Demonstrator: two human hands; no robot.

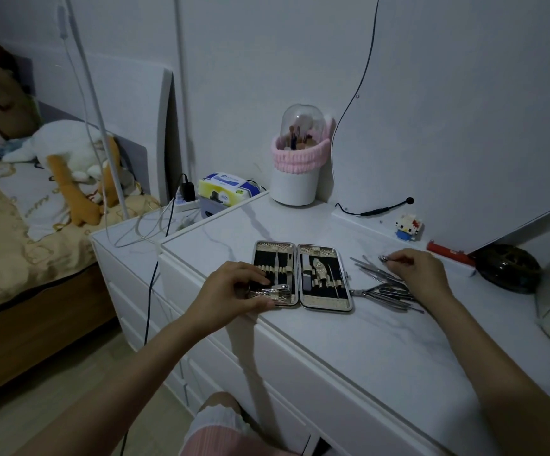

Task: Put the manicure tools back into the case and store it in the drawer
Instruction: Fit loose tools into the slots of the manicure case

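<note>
An open manicure case [324, 302] with a black lining and gold trim lies flat on the white dresser top [349, 340]. A few tools sit in its loops. My left hand [234, 292] grips a nail clipper [272, 291] over the lower part of the case's left half. To the right of the case lies a pile of loose metal tools [387, 291]. My right hand [418, 274] reaches over that pile and pinches a small metal tool [383, 258] at its far edge.
A white brush holder [295, 179] with a clear dome and pink band stands at the back. A small block figure [406, 227], a red tool [448, 250] and a dark round object [507, 268] line the right rear. Drawer fronts [332, 399] are below; a bed lies left.
</note>
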